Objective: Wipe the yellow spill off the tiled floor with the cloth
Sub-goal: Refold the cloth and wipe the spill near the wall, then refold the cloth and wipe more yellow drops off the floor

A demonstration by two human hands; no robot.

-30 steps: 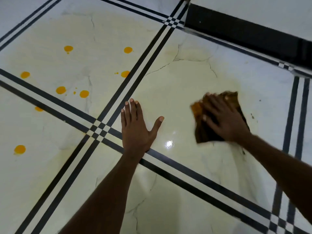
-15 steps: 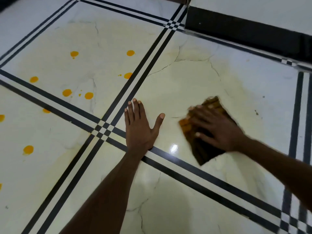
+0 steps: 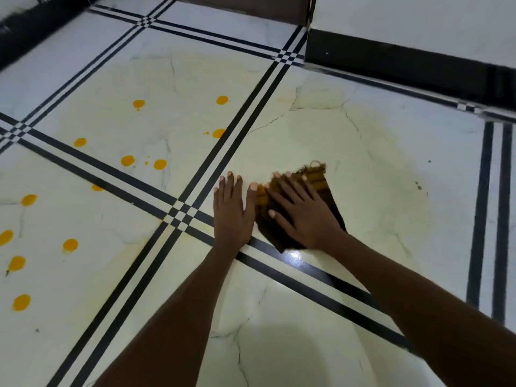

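A dark brown cloth [image 3: 324, 182] with yellow-stained stripes lies flat on the white tiled floor [image 3: 377, 169]. My right hand [image 3: 303, 212] presses down on it with fingers spread. My left hand [image 3: 233, 212] rests flat on the tile just left of the cloth, its thumb touching the cloth's edge. Several round yellow spill drops [image 3: 160, 164] dot the tiles to the left, beyond the black double grout lines. A faint yellowish smear [image 3: 391, 196] covers the tile around the cloth.
A black skirting board [image 3: 405, 67] and white wall run along the right rear. A dark object [image 3: 33, 26] sits at the top left corner. Black double lines [image 3: 245, 118] cross the floor. More yellow drops [image 3: 21, 302] lie at the far left.
My right hand has slid the cloth leftward until it meets my left thumb. The left hand has stayed planted. The view has shifted, showing more floor on the left.
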